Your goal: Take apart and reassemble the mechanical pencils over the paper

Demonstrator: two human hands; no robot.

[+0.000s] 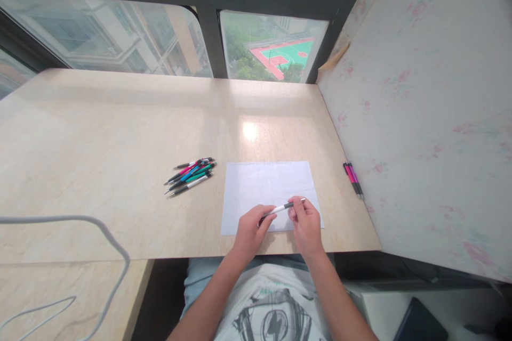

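Between my two hands a white and black pen [279, 209] is held slantwise above a sheet of white paper [256, 181]. My left hand [255, 226] pinches its lower left end, and the fingers of my right hand [306, 222] close round the dark tip end at the upper right. Faint marks run along the paper's far edge. Left of the paper lies a loose pile of pens [192, 175] in white, pink, blue and green with black grips, most tips pointing left. Two pink and purple pens [353, 180] rest side by side near the wall.
The pale desk [120, 133] runs back to a dark-framed window [216, 37]. A flowered wall [432, 117] bounds it on the right. Grey cables [108, 234] loop over the left front. Below the right front stands a white cabinet [384, 309] with a dark flat object on it.
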